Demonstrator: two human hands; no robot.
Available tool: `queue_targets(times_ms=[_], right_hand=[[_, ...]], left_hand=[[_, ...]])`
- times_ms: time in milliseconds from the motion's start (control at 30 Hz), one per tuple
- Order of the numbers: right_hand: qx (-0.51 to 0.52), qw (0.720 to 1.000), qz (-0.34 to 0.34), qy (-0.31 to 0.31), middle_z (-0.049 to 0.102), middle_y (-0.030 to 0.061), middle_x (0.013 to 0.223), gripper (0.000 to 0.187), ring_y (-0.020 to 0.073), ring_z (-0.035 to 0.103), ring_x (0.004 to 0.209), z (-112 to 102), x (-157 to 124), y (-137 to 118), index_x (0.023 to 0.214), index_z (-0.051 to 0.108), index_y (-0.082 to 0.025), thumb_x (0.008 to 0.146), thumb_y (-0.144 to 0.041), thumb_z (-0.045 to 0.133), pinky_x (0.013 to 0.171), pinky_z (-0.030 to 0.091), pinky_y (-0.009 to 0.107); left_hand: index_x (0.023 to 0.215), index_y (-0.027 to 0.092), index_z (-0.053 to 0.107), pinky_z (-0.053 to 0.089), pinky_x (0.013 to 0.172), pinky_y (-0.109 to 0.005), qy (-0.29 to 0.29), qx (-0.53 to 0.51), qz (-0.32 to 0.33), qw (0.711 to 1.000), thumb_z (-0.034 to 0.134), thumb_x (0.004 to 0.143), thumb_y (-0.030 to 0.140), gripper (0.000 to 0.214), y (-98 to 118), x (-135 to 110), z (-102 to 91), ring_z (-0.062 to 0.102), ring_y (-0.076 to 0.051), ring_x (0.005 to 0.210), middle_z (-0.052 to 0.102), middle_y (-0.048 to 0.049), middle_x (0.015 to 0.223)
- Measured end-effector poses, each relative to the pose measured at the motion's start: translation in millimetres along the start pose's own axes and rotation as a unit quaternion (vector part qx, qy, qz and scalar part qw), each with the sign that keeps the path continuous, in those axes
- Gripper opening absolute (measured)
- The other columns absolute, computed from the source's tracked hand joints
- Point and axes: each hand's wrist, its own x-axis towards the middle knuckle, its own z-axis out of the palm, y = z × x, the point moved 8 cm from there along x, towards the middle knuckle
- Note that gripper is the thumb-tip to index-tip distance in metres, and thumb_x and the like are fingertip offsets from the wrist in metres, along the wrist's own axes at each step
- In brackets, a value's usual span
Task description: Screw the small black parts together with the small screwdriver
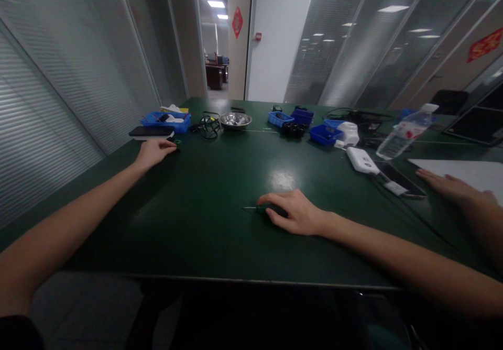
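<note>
My right hand [293, 212] rests on the green table, fingers wrapped round the dark handle of a small screwdriver [249, 208]. Its thin metal shaft points left, lying close to the tabletop. At the far left, my left hand [154, 151] reaches over the table with its fingers pinched together. Right at those fingertips is a small dark and green item [177, 142], too small to name. Just behind the left hand lies a flat black phone-like slab [151, 131] on something white.
Beyond are a blue basket [181, 126], black cables [208, 126], a metal bowl [236, 121] and blue bins [325, 135]. To the right stand a tilted-looking bottle [406, 132], a white power bank [361, 160] and a phone [401, 179]. Another person's hand [451, 186] touches a white sheet [463, 167].
</note>
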Motion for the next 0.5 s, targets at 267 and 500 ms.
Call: queue_targets(times_ms=[267, 500], right_hand=[[-0.004, 1.000, 0.004, 0.000, 0.070, 0.0027, 0.090, 0.028, 0.0129, 0.062, 0.066, -0.5, -0.1, 0.1, 0.127, 0.059, -0.018, 0.105, -0.032, 0.048, 0.065, 0.044, 0.026], [0.002, 1.000, 0.002, 0.003, 0.070, 0.0032, 0.091, 0.028, 0.0129, 0.061, 0.067, -1.1, -0.4, -1.2, 0.127, 0.059, -0.017, 0.106, -0.033, 0.048, 0.065, 0.044, 0.027]], left_hand=[[0.103, 0.023, 0.083, 0.053, 0.094, -0.038, -0.019, -0.010, -0.024, 0.999, 0.075, 0.080, 0.040, 0.029, -8.0, 6.6, 4.7, 0.072, -0.029, 0.100, 0.080, -0.0064, 0.106], [0.105, 0.022, 0.082, 0.054, 0.090, -0.035, -0.039, -0.083, -0.058, 0.994, 0.078, 0.073, 0.042, 0.038, -26.1, 13.8, 14.8, 0.072, -0.027, 0.101, 0.078, -0.0088, 0.111]])
